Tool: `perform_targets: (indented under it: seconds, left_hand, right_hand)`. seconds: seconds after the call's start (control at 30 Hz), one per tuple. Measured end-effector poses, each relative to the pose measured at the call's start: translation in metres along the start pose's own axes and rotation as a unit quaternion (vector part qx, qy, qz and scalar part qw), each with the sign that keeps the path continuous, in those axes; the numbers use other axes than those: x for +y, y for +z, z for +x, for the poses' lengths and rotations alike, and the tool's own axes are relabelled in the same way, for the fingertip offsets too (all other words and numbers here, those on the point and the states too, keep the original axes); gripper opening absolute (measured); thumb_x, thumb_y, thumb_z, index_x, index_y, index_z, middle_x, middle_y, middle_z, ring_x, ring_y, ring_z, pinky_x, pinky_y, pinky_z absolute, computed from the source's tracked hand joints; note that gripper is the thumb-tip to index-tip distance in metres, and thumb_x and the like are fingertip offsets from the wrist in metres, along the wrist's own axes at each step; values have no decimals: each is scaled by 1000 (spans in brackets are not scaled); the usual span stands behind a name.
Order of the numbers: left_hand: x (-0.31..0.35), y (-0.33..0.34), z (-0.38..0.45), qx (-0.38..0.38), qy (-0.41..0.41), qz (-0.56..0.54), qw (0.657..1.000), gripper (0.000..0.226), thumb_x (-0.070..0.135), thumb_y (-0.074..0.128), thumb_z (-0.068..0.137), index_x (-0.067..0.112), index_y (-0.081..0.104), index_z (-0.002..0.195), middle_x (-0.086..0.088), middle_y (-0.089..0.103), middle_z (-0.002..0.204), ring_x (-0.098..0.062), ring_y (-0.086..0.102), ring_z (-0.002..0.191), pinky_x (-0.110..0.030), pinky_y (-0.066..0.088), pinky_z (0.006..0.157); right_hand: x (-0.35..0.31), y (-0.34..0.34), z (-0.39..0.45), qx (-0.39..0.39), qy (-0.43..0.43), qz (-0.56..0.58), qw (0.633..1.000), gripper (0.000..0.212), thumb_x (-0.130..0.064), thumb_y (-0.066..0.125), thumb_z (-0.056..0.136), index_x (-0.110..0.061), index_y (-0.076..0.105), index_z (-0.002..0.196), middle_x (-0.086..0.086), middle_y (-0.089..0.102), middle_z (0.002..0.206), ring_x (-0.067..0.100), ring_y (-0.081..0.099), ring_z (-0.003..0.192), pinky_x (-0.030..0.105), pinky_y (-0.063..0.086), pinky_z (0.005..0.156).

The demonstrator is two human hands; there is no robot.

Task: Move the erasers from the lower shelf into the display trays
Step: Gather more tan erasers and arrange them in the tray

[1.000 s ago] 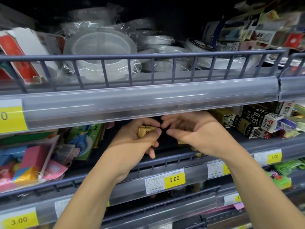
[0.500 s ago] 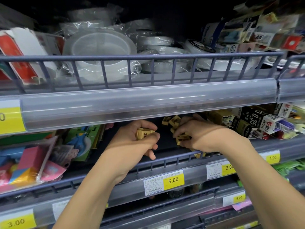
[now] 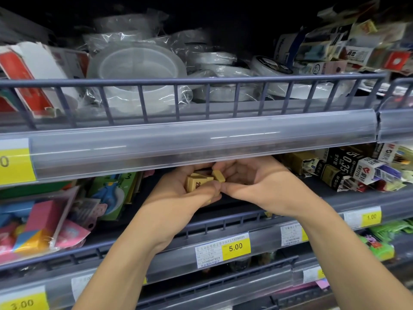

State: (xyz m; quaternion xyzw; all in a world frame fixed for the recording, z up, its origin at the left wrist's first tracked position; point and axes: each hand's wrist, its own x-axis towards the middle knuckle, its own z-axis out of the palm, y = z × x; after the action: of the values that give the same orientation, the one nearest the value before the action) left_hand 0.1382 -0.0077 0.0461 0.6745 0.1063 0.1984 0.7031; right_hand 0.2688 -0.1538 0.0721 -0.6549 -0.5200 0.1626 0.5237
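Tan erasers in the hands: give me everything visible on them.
The tan erasers are small yellowish-tan blocks, matte, apparently in paper sleeves; one shows dark print starting with "2". Several are bunched at different tilts in the left hand, whose fingers curl round them. The right hand meets the bunch from the right, fingertips touching it. They are held above the middle shelf, just under the clear price rail. The exact count is hidden by the fingers.

Two hands, left [image 3: 176, 193] and right [image 3: 257, 184], about three tan erasers [image 3: 202, 181], five yellow price labels [image 3: 235, 247].
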Motion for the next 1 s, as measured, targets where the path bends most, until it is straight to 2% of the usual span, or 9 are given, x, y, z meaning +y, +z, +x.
perform_targets:
  seconds: [0.13,0.23,0.33,0.43,0.5,0.63,0.73,0.83,1.0]
  left_hand:
    - [-1,-1,-2,2,17,2,1000,31,12,78,89,24,71,116,-2,80,109,-19,77,102,-30,61,90]
    - [-2,-3,-1,7,10,18,1000,26,14,77,93,28,71,114,1,80,106,-21,79,96,-35,61,92]
    - [-2,-4,1,18,11,32,999,20,28,79,82,37,76,101,1,81,100,-23,80,91,-41,61,93]
    - [-4,-4,4,35,18,49,998,18,31,78,78,40,77,94,0,81,92,-22,80,84,-49,62,91]
    - [-5,-5,5,40,19,64,997,22,33,79,73,40,77,93,2,80,87,-22,79,80,-51,62,91]
    - [-4,-5,6,34,16,83,996,33,46,80,61,42,76,93,4,79,84,-23,79,81,-51,60,94]
    - [-5,-4,6,35,18,92,995,29,43,80,66,41,76,94,5,79,84,-20,79,80,-51,60,94]
    - [-6,-3,7,39,20,99,994,23,37,79,71,41,76,94,6,79,84,-19,79,80,-52,60,94]
    - [-6,-2,5,39,16,101,994,22,35,78,72,41,75,94,8,78,84,-19,79,80,-51,59,96]
  right_hand:
    - [3,9,3,15,-29,8,999,31,6,70,86,-17,70,107,8,73,98,15,69,89,23,55,84]
    - [4,13,2,37,-53,-29,997,32,3,71,87,-18,72,111,10,72,96,22,68,88,34,57,85]
    - [2,11,-1,38,-45,-66,996,33,-3,75,86,-25,72,111,5,72,91,24,66,86,41,56,86]
    - [-4,1,-7,24,-27,-101,994,32,-6,75,86,-26,73,112,-10,71,89,14,66,86,29,55,85]
    - [-6,-12,-10,63,4,-97,993,24,-9,74,88,-27,75,103,-15,73,86,12,68,84,18,54,80]
    - [1,-50,-18,133,81,-206,966,15,-16,72,90,-31,72,89,-23,68,68,-15,60,66,-3,39,63]
    - [6,-71,-24,103,139,-301,938,22,-23,72,90,-43,67,99,-21,70,97,-5,65,82,8,48,76]
    - [14,-84,-27,58,210,-374,901,32,-36,70,89,-41,64,120,-14,68,117,10,65,101,24,50,90]
    - [22,-88,-27,-14,271,-407,872,45,-54,69,83,-47,60,127,-28,55,95,0,57,85,12,40,69]
